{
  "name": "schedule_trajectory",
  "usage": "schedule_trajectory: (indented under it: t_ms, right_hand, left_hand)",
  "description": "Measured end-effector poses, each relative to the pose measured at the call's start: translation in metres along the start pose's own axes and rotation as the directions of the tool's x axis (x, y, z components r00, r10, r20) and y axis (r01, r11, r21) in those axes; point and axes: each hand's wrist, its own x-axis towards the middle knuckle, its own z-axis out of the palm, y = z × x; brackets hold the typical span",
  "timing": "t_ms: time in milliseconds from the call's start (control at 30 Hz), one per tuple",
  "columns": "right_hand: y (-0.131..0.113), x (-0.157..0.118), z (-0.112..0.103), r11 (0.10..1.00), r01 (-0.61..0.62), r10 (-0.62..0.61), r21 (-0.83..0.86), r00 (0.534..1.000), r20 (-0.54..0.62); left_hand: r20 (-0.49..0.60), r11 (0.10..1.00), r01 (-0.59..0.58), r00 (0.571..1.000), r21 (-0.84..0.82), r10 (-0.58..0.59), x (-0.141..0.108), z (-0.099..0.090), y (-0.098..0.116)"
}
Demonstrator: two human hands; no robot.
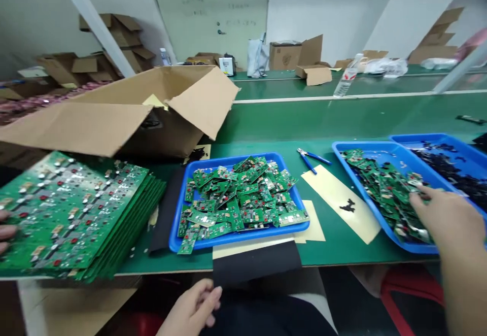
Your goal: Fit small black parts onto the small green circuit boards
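Note:
My left hand (194, 308) hovers over my lap below the table edge, fingers curled in and nothing visible in them. On the right, my right hand (452, 219) reaches into a blue tray (344, 173) of small green circuit boards (391, 189); its thumb and fingers close on a board at the pile, partly hidden. Between the hands, a second blue tray (177, 234) holds a heap of similar small boards (239, 189). Beside the right tray, small black pieces (348, 205) lie on a yellow paper strip (331, 189).
Blue-handled cutters (314, 161) lie behind the paper. Large uncut circuit panels (72, 209) stand stacked at left, another person's fingers (5, 232) at their edge. Behind them sits an open cardboard box (182, 118). Far right, another blue tray (418, 138) holds black parts (452, 168).

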Motion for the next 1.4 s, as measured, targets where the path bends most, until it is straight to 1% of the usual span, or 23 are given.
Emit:
schedule_trajectory:
  t_ms: [67, 100, 133, 167, 200, 233, 267, 300, 333, 400, 433, 500, 600, 667, 767, 900, 1000, 1067, 1133, 1233, 1300, 1367, 1400]
  right_hand:
    - [-0.007, -0.009, -0.003, 0.999, 0.034, -0.033, 0.002, 0.998, -0.054]
    - [-0.016, -0.017, -0.007, 0.998, 0.061, -0.059, 0.022, 0.995, -0.084]
    - [-0.029, -0.029, -0.011, 0.991, 0.117, -0.111, 0.061, 0.989, -0.096]
    - [-0.045, -0.043, -0.016, 0.968, 0.204, -0.19, 0.145, 0.976, -0.105]
    - [-0.064, -0.06, -0.02, 0.918, 0.289, -0.269, 0.271, 0.957, -0.11]
    - [-0.086, -0.08, -0.023, 0.82, 0.393, -0.394, 0.415, 0.915, -0.087]
    - [-0.109, -0.102, -0.024, 0.694, 0.478, -0.527, 0.538, 0.847, -0.073]
    - [-0.132, -0.124, -0.025, 0.551, 0.542, -0.67, 0.634, 0.741, -0.051]
    - [-0.154, -0.146, -0.023, 0.39, 0.594, -0.773, 0.704, 0.626, -0.1]
    - [-0.193, -0.184, -0.016, 0.222, 0.603, -0.878, 0.767, 0.465, -0.112]
    - [-0.207, -0.199, -0.012, 0.175, 0.614, -0.894, 0.77, 0.427, -0.137]
    - [-0.228, -0.219, -0.002, 0.166, 0.646, -0.894, 0.745, 0.418, -0.163]
    - [-0.241, -0.23, 0.01, 0.194, 0.688, -0.888, 0.7, 0.426, -0.173]
    - [-0.245, -0.231, 0.014, 0.198, 0.714, -0.895, 0.672, 0.412, -0.174]
    - [-0.249, -0.229, 0.015, 0.188, 0.744, -0.91, 0.641, 0.377, -0.171]
    - [-0.255, -0.229, 0.018, 0.175, 0.757, -0.925, 0.629, 0.346, -0.16]
    - [-0.258, -0.231, 0.023, 0.159, 0.755, -0.928, 0.637, 0.334, -0.164]
    - [-0.258, -0.233, 0.026, 0.149, 0.743, -0.926, 0.653, 0.336, -0.17]
    - [-0.257, -0.233, 0.025, 0.144, 0.718, -0.922, 0.681, 0.348, -0.171]
    - [-0.253, -0.229, 0.015, 0.142, 0.649, -0.91, 0.748, 0.382, -0.159]
    - [-0.246, -0.225, 0.007, 0.145, 0.574, -0.896, 0.806, 0.421, -0.138]
    - [-0.237, -0.22, 0.002, 0.157, 0.478, -0.873, 0.864, 0.476, -0.105]
    - [-0.232, -0.219, 0.002, 0.168, 0.429, -0.857, 0.888, 0.508, -0.083]
  left_hand:
    - [-0.039, 0.989, 0.029, 0.999, -0.148, -0.036, -0.001, 0.005, 0.003]
    - [-0.057, 0.975, 0.041, 0.997, -0.219, -0.054, -0.001, 0.007, 0.006]
    - [-0.072, 0.96, 0.044, 0.995, -0.275, -0.066, -0.001, 0.008, 0.01]
    - [-0.085, 0.949, 0.042, 0.994, -0.313, -0.073, -0.001, 0.009, 0.013]
    - [-0.094, 0.942, 0.036, 0.993, -0.334, -0.072, 0.0, 0.009, 0.015]
    - [-0.094, 0.939, 0.031, 0.993, -0.341, -0.067, 0.001, 0.009, 0.016]
    - [-0.087, 0.94, 0.027, 0.994, -0.341, -0.06, 0.003, 0.009, 0.016]
    - [-0.079, 0.941, 0.023, 0.995, -0.339, -0.053, 0.005, 0.01, 0.016]
    - [-0.076, 0.941, 0.016, 0.996, -0.338, -0.044, 0.007, 0.01, 0.014]
    - [-0.079, 0.943, -0.007, 0.997, -0.334, -0.021, 0.01, 0.011, 0.012]
    - [-0.08, 0.944, -0.02, 0.997, -0.33, -0.007, 0.011, 0.012, 0.01]
    - [-0.077, 0.947, -0.045, 0.997, -0.319, 0.022, 0.012, 0.012, 0.009]
    - [-0.062, 0.952, -0.072, 0.997, -0.299, 0.056, 0.01, 0.012, 0.011]
    - [-0.063, 0.952, -0.086, 0.996, -0.292, 0.07, 0.008, 0.011, 0.012]
    - [-0.08, 0.958, -0.108, 0.993, -0.267, 0.09, 0.007, 0.011, 0.011]
    - [-0.105, 0.969, -0.136, 0.988, -0.208, 0.116, 0.008, 0.011, 0.009]
    - [-0.071, 0.97, -0.11, 0.993, -0.217, 0.096, 0.008, 0.011, 0.012]
    - [-0.042, 0.965, -0.072, 0.997, -0.253, 0.064, 0.009, 0.011, 0.014]
    - [-0.032, 0.956, -0.04, 0.999, -0.292, 0.033, 0.011, 0.011, 0.016]
    - [-0.038, 0.945, -0.018, 0.999, -0.328, 0.006, 0.015, 0.013, 0.012]
    - [-0.064, 0.938, -0.009, 0.998, -0.346, -0.014, 0.018, 0.017, 0.008]
    - [-0.135, 0.94, -0.032, 0.991, -0.341, -0.015, 0.017, 0.021, 0.003]
    - [-0.186, 0.951, -0.068, 0.982, -0.303, 0.011, 0.016, 0.021, 0.001]
